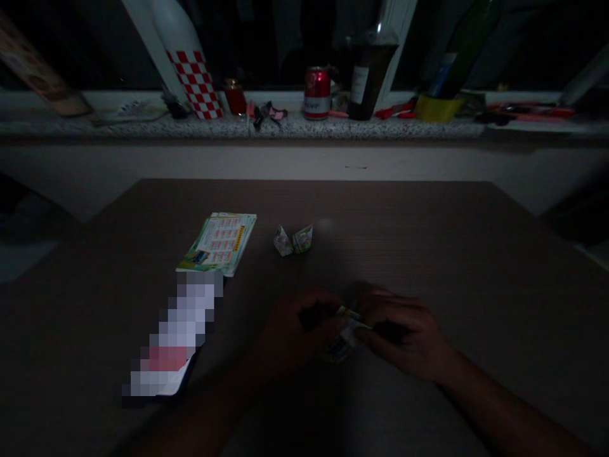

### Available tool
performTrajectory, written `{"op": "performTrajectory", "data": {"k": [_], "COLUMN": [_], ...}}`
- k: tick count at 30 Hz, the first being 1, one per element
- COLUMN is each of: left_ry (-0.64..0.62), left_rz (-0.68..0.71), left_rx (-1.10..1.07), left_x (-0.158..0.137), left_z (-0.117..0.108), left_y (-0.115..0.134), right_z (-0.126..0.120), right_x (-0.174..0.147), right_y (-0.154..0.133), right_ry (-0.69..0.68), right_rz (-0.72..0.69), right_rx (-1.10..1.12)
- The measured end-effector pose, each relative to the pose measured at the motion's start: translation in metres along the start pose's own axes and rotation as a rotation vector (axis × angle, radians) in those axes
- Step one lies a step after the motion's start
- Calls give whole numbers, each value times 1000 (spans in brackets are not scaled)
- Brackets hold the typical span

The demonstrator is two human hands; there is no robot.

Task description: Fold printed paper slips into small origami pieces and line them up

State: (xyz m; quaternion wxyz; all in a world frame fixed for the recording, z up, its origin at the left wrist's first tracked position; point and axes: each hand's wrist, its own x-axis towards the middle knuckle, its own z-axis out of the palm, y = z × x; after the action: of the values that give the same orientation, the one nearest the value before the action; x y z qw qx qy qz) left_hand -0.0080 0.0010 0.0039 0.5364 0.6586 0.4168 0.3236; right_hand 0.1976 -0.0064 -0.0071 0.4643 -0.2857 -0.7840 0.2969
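Between both hands, low over the table, is a small folded piece of printed paper (349,327) with pale and coloured patches. My left hand (309,324) pinches its left side, thumb against fingers. On the other side, my right hand (397,324) grips the right edge between thumb and fingertips. Dim light hides the exact folds. Beyond the hands stand two small folded paper pieces (303,239), pointed at the top and close together. A stack of printed calendar sheets (221,243) lies to their left.
A lit, pixelated phone-like device (183,336) lies left of my hands on the wooden table (404,235). Along the granite windowsill (266,130) stand a checkered bottle (197,82), a red can (316,93), a dark bottle (368,79) and a yellow pot (438,108).
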Motion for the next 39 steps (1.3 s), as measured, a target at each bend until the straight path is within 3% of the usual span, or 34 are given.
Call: {"op": "performTrajectory", "data": {"k": [11,17,22,28,33,39], "left_ry": [28,62,44,69,97,120], "left_rz": [-36,19,31,138,202,236], "left_rx": [-107,-31,18,54,44,90], "left_x": [0,0,-1,-1,-3,-3], "left_z": [0,0,0,0,-1,-1], "left_y": [-1,-1,2,4,5,4], "right_z": [0,-1,0,0,-2,-1], "right_x": [-3,-7,-9,-7,-6,-4], "right_y": [-3,-4,-4,-5,-4,-1], "right_ry": [154,167,172,167,131,135], "right_rz": [-22,64,70,87,157,141], "right_rx": [-47,-134,-145,-142,-49,60]}}
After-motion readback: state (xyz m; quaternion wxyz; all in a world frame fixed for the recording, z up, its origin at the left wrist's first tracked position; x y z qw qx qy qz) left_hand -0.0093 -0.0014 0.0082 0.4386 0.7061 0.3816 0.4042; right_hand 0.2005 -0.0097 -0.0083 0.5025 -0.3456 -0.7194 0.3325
